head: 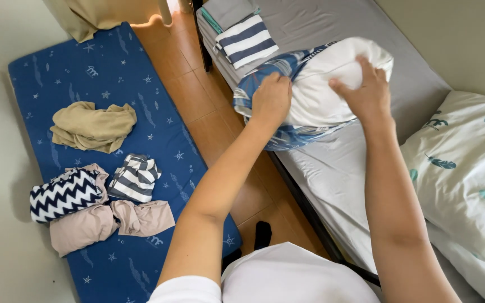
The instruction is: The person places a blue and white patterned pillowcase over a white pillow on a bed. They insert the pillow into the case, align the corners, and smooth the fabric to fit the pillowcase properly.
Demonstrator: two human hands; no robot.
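Hands gripped a pillow (321, 90) at upper centre. Left hand (270, 101) clutched its blue case (254, 92); right hand (366, 92) pressed, grasping the white.

White pillow (332, 84) bunches half inside a blue-and-white patterned pillowcase (265, 90), propped tilted at the bed's near edge, cover gathered around its lower end.
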